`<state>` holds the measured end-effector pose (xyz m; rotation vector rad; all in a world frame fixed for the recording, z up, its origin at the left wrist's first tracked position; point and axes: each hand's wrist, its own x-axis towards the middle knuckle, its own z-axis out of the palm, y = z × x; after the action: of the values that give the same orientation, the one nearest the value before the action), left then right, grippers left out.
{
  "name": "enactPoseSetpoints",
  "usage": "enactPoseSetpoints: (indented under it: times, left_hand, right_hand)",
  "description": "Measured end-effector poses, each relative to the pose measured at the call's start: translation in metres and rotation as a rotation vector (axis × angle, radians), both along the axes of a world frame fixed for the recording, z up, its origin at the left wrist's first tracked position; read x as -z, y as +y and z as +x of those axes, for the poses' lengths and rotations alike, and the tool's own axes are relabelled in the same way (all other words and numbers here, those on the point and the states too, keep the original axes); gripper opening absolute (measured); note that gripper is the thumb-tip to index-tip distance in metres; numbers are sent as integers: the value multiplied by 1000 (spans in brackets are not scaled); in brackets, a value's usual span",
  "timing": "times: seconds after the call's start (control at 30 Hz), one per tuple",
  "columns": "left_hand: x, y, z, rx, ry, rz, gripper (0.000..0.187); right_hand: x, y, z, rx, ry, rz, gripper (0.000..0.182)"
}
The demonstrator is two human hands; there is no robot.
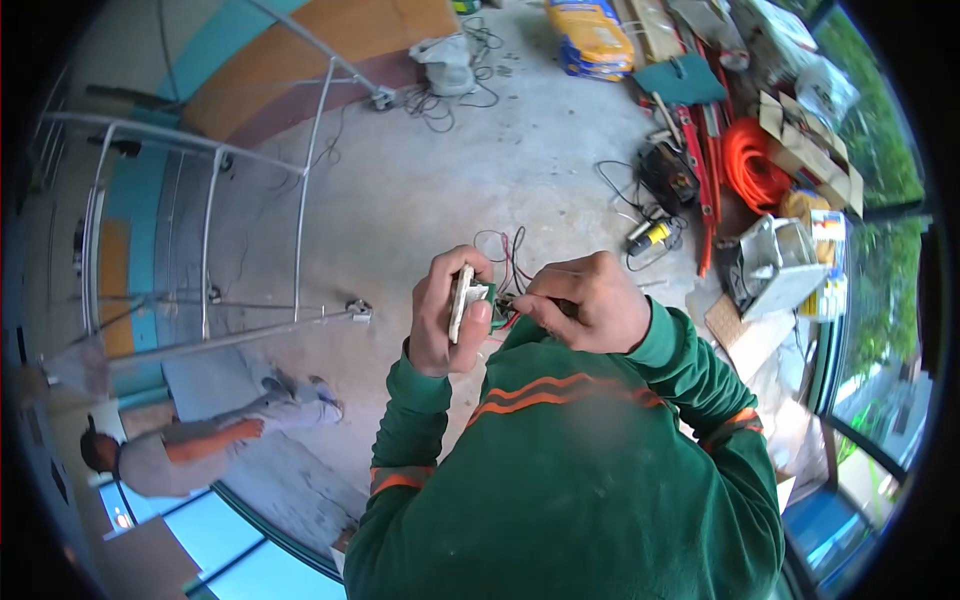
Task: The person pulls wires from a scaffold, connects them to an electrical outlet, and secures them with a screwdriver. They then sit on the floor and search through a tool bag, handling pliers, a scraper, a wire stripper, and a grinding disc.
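Observation:
My left hand (437, 315) is closed round a small flat white piece (461, 303), held on edge in front of my chest. A green part (491, 296) shows on its right side; its exact kind I cannot make out. Close by on the right, my right hand (595, 303) is closed, thumb and forefinger pinched at a small dark item (507, 303) beside the green part. That item is mostly hidden by the fingers. Thin red and black wires (516, 250) show just beyond the hands.
Metal scaffolding (207, 240) stands on the left, and another person (215, 440) is below it. On the right are an orange hose coil (752, 165), a black tool bag (668, 175), a yellow-black tool (650, 237) and boxes. A yellow sack (590, 38) lies farther off.

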<state>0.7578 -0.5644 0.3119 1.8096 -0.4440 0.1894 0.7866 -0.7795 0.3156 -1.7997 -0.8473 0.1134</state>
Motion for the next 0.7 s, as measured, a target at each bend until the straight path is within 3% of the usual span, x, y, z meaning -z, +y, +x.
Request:
enactPoseSetpoints:
  times: [0.1, 0.13, 0.2, 0.33, 0.4, 0.5, 0.7]
  left_hand:
    - [6, 8, -10, -101, 42, 22, 37]
    - [11, 10, -13, -157, 87, -13, 39]
    - [20, 19, -26, -283, 173, -78, 43]
    - [41, 52, -57, -460, 187, -414, 50]
    - [48, 76, -71, -451, 137, -602, 57]
    - [54, 116, -95, -405, 41, -860, 58]
    - [55, 214, -159, -323, -127, -1104, 59]
  right_hand:
    - [12, 9, 7, 82, 136, 212, 11]
    - [22, 7, 12, 147, 299, 227, 11]
    - [32, 7, 30, 317, 347, 309, 16]
    - [47, 1, 59, 540, 504, 460, 30]
    - [57, 10, 67, 546, 592, 786, 34]
    - [58, 27, 67, 553, 786, 1018, 38]
    - [70, 117, 46, 489, 872, 1150, 32]
